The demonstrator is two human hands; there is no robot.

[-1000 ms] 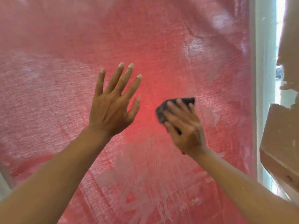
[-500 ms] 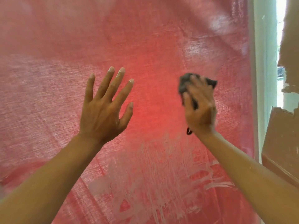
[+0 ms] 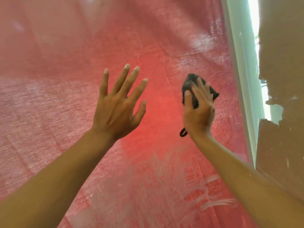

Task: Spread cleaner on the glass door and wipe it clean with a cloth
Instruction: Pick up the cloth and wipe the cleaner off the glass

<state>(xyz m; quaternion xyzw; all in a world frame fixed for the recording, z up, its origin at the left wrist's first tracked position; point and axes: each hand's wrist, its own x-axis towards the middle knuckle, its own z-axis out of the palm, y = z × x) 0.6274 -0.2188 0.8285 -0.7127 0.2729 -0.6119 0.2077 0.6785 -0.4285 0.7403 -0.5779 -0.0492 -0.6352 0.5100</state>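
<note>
The glass door [image 3: 65, 71] fills the view, with a red woven fabric showing behind it. White streaks of cleaner [image 3: 172, 178] smear its lower middle. My right hand [image 3: 198, 112] presses a dark grey cloth [image 3: 189, 84] flat against the glass at centre right; a small black loop [image 3: 183, 133] hangs from the cloth below my palm. My left hand [image 3: 118, 106] is raised beside it with fingers spread, holding nothing, close to or on the glass.
A pale door frame [image 3: 241, 63] runs down the right side of the glass. Beyond it stands a brown wall with peeling, chipped surface [image 3: 283, 46].
My right hand with the cloth swept up and to the right, then shifted back a little to the left. My left hand stayed raised and spread.
</note>
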